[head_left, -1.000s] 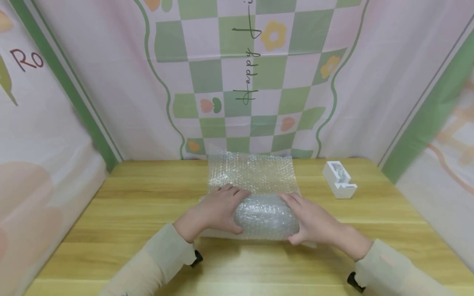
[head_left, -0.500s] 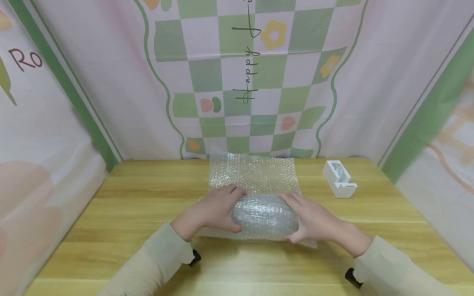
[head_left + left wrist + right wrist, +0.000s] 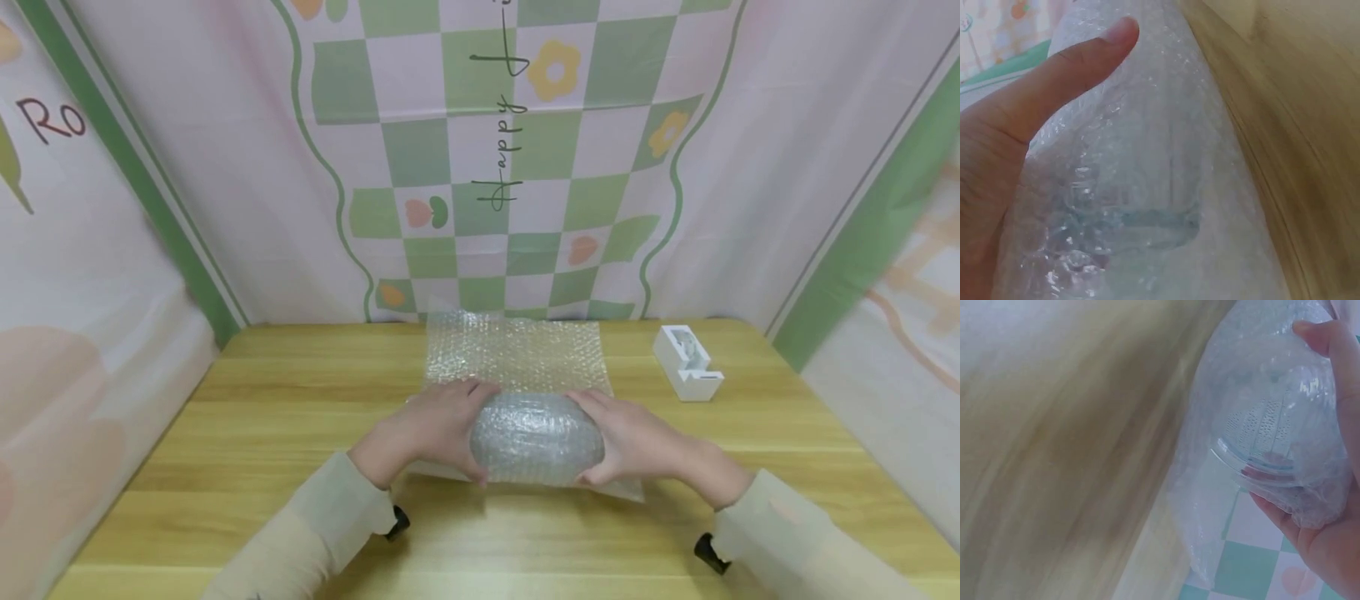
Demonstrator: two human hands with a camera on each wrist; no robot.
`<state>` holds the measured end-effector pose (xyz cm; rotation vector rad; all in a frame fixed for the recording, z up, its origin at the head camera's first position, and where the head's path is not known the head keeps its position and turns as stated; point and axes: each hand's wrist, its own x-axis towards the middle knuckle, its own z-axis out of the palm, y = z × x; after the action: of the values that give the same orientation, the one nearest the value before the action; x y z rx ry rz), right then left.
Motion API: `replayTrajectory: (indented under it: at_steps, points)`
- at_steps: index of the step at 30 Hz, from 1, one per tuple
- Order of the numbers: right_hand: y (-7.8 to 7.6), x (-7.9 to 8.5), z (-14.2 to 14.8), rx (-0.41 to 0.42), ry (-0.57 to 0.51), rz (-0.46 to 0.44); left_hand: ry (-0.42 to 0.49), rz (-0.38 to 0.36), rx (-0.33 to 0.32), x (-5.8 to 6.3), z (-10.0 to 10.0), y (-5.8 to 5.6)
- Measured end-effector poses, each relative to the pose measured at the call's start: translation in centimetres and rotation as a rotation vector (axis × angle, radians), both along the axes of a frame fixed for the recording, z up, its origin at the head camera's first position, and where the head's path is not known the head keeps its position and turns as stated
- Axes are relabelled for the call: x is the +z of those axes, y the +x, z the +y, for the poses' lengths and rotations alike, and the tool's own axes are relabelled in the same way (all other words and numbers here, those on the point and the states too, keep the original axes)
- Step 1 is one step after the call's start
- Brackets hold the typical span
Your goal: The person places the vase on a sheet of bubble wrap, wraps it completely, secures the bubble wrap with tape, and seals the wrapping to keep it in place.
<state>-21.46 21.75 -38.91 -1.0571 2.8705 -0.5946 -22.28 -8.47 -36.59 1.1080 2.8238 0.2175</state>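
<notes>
A drinking glass [image 3: 1263, 434] lies on its side inside a roll of bubble wrap [image 3: 536, 437] in the middle of the table. Its thick base [image 3: 1147, 228] shows through the layers in the left wrist view, and its rim faces my right hand in the right wrist view. My left hand [image 3: 444, 425] grips the roll's left end, thumb on the near side. Around the right end curls my right hand [image 3: 637, 437], with its thumb also toward me. Behind the roll, the unrolled bubble wrap sheet [image 3: 517, 354] stretches flat toward the back edge.
At the back right of the wooden table [image 3: 300, 400] stands a white tape dispenser [image 3: 686, 367]. A patterned cloth [image 3: 480, 158] hangs behind the table, and more cloth hangs at both sides. A loose corner of wrap sticks out under my right hand.
Both hands keep hold of the roll, which stays nearly in place. My left thumb has slipped lower on its near side. The flat sheet has shifted slightly right.
</notes>
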Motion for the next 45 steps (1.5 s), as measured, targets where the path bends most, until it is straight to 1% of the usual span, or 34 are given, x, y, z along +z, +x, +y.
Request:
replayTrajectory:
  at_steps: [8,11,15,21,28,31,36,40,42,45]
  points:
    - [-0.3,0.3,0.2,0.023,0.010,-0.017,-0.018,-0.003,0.008,-0.5,0.3,-0.4]
    - [-0.4,0.5,0.2,0.030,0.020,-0.036,-0.011,-0.011,0.012,-0.5,0.5,-0.6]
    - [-0.5,0.9,0.2,0.027,0.038,-0.082,-0.003,-0.034,0.015,-0.5,0.6,-0.7]
    - [-1.1,1.3,0.3,0.039,0.045,-0.161,-0.017,-0.041,0.005,-0.5,0.5,-0.9]
    - [-1.4,1.3,0.6,0.075,0.001,-0.244,-0.037,-0.103,0.010,-0.4,0.6,-1.0]
    - [-1.5,1.3,0.7,0.090,-0.019,-0.274,-0.041,-0.117,0.014,-0.4,0.7,-1.1]
    - [-1.5,1.3,0.8,0.062,-0.045,-0.349,-0.048,-0.132,0.023,-0.2,0.8,-0.9]
    - [-1.4,1.6,0.7,0.043,-0.049,-0.370,-0.058,-0.133,0.023,0.1,0.9,-0.7]
    - [-1.4,1.7,0.7,0.048,-0.046,-0.371,-0.061,-0.135,0.018,0.1,0.9,-0.7]
    - [-1.7,1.7,0.8,0.061,-0.053,-0.396,-0.064,-0.144,0.012,0.0,0.8,-0.9]
